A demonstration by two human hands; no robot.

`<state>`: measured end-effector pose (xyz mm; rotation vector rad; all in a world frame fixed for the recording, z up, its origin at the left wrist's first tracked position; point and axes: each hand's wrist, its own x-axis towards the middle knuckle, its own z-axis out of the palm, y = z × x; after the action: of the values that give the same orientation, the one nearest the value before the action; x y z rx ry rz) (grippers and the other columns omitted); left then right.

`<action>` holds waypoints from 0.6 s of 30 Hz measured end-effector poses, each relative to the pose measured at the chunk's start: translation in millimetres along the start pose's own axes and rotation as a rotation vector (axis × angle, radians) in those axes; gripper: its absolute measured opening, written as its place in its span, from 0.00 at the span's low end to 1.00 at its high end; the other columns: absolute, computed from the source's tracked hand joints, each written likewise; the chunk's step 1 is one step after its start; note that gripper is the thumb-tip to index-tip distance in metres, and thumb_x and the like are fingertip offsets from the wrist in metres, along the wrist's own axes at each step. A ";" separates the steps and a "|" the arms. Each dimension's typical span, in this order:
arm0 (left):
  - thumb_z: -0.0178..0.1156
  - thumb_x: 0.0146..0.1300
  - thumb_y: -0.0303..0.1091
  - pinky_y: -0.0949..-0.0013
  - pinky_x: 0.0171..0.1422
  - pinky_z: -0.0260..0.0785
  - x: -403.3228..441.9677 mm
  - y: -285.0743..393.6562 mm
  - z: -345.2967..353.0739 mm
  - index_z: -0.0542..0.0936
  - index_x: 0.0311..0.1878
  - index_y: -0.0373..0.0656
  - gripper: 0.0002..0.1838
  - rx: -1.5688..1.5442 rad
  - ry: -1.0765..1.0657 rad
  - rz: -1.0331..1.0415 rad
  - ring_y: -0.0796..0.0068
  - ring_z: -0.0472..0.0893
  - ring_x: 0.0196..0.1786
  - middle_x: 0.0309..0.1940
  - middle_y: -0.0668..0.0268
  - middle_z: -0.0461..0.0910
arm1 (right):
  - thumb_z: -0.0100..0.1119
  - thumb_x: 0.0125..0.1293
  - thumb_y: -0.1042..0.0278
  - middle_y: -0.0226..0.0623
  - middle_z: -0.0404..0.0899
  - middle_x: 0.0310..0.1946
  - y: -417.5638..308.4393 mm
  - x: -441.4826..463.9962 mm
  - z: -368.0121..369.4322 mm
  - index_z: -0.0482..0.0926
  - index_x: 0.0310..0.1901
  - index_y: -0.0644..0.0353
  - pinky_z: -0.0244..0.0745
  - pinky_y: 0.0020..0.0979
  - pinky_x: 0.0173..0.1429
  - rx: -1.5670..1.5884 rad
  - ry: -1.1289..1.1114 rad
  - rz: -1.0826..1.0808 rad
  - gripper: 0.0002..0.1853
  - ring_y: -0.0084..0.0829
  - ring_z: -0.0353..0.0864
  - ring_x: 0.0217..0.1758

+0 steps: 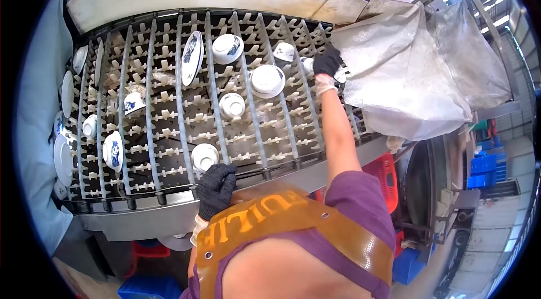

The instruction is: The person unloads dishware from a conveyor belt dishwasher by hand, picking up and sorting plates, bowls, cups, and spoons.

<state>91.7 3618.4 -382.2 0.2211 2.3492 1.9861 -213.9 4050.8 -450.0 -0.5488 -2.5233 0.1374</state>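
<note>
My right hand (327, 61), in a dark glove with a pale cuff, reaches to the far right of the slatted conveyor rack (180, 90). Its fingers bend down over a white bowl (307, 65), mostly hidden under the glove; another bit of white ware (340, 75) shows beside the wrist. My left hand (217, 189), gloved alike, is curled at the near edge of the rack. Just beyond it sits an upturned white bowl (204, 156), and nothing shows in the fingers. More upturned bowls, a small white bowl (231, 106) and a larger white bowl (267, 81), stand between my hands.
Blue-patterned plates, such as an oval plate (193, 58), lean between pegs. White plates (63, 158) line the left end beside a pale curtain (39, 124). A plastic sheet (403, 62) hangs at the right end. Below are a red basket (384, 181) and blue crates (484, 169).
</note>
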 end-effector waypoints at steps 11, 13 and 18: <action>0.57 0.57 0.25 0.61 0.43 0.71 8.8 29.4 13.1 0.79 0.39 0.35 0.08 0.209 -0.046 0.150 0.54 0.79 0.38 0.33 0.53 0.79 | 0.68 0.44 0.44 0.45 0.74 0.56 59.5 -9.3 -78.9 0.70 0.59 0.53 0.68 0.40 0.61 -0.173 -0.720 -0.184 0.40 0.45 0.72 0.59; 0.57 0.57 0.25 0.62 0.43 0.71 8.5 30.6 15.7 0.79 0.39 0.35 0.08 0.209 -0.035 0.168 0.54 0.79 0.38 0.33 0.53 0.79 | 0.67 0.48 0.45 0.51 0.76 0.52 50.5 -9.7 -89.0 0.72 0.58 0.60 0.69 0.39 0.60 -0.076 -0.697 -0.228 0.38 0.49 0.75 0.55; 0.57 0.57 0.24 0.63 0.43 0.71 9.9 32.5 23.0 0.79 0.40 0.35 0.08 0.175 -0.015 0.177 0.55 0.79 0.38 0.34 0.53 0.79 | 0.66 0.58 0.58 0.32 0.83 0.33 3.7 -43.4 -152.9 0.79 0.48 0.62 0.72 0.22 0.28 0.999 -0.809 0.232 0.21 0.20 0.79 0.28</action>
<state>87.4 3647.5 -353.6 0.4661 2.5774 1.8383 -97.4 4033.9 -343.1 -0.3779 -2.5983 1.8877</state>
